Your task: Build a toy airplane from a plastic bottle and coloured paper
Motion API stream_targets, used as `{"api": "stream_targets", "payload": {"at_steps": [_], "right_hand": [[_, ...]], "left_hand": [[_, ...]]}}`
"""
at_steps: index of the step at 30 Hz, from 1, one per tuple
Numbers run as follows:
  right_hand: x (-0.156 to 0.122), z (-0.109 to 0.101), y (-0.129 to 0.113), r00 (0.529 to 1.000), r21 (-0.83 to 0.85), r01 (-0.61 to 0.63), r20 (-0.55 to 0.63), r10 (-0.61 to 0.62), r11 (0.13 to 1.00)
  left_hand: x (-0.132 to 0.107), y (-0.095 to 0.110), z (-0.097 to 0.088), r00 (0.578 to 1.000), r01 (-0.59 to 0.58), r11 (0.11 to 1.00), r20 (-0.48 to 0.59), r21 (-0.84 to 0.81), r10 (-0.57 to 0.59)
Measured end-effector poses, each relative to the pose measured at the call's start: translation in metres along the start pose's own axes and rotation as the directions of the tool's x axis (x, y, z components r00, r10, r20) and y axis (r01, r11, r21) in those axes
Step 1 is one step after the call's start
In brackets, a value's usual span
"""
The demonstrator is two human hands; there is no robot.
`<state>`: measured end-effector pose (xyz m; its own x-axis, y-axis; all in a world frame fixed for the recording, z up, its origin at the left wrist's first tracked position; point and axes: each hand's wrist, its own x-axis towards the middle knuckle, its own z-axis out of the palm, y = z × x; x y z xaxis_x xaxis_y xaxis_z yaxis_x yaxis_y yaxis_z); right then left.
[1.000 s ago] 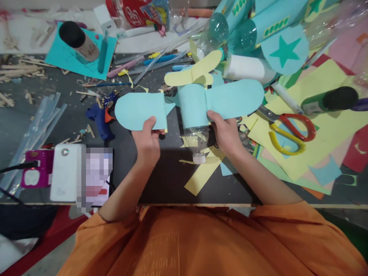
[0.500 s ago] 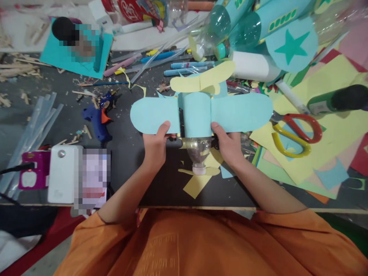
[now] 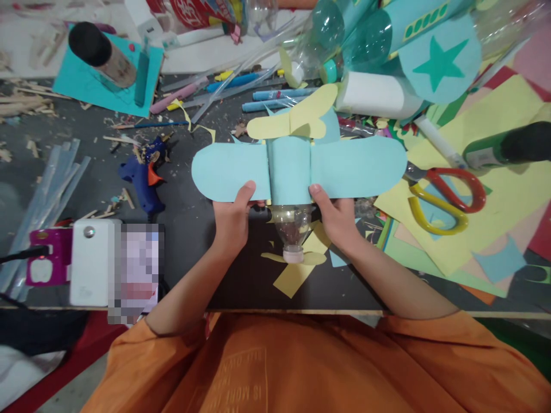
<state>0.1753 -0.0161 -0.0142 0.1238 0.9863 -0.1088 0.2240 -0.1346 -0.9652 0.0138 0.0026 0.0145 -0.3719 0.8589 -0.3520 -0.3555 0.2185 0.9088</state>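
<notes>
Between my hands is a toy airplane [image 3: 289,169] made of a clear plastic bottle wrapped in light blue paper. Its bottle neck [image 3: 293,241] and pale cap point towards me, beside a yellow paper propeller [image 3: 314,258]. Rounded blue wings stick out to both sides, and a yellow paper tail [image 3: 290,121] sits at the far end. My left hand [image 3: 235,221] grips the left wing near the body, thumb on top and fingers mostly hidden beneath. In the same way my right hand [image 3: 338,215] pinches the right wing's inner edge.
A blue glue gun [image 3: 144,180] and clear glue sticks [image 3: 51,201] lie to the left, near a white power bank [image 3: 95,261]. Red-and-yellow scissors [image 3: 447,198] rest on coloured paper [image 3: 508,189] at right. Bottles [image 3: 370,43] and pens [image 3: 275,103] fill the back.
The airplane has turned slightly, its yellow tail shifting left and a little nearer. Both hands keep their hold, and the right thumb sits slightly further left.
</notes>
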Motion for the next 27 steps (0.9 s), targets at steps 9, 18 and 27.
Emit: {"api": "stream_targets", "payload": {"at_steps": [9, 18, 27], "right_hand": [[-0.0003, 0.0000, -0.0025, 1.000, -0.008, -0.008, 0.018, 0.008, 1.000], [-0.0002, -0.0005, -0.0029, 1.000, -0.013, 0.011, 0.005, -0.011, 1.000], [0.0001, -0.0005, -0.0021, 1.000, -0.031, 0.018, 0.016, -0.018, 0.999]], "left_hand": [[-0.0001, 0.0010, 0.0015, 1.000, 0.002, 1.000, 0.029, -0.018, -0.001], [-0.0009, 0.0002, 0.0012, 0.999, 0.010, 1.000, 0.052, -0.029, -0.009], [-0.0030, 0.0027, 0.0035, 0.999, 0.032, 0.999, 0.037, 0.015, -0.033]]}}
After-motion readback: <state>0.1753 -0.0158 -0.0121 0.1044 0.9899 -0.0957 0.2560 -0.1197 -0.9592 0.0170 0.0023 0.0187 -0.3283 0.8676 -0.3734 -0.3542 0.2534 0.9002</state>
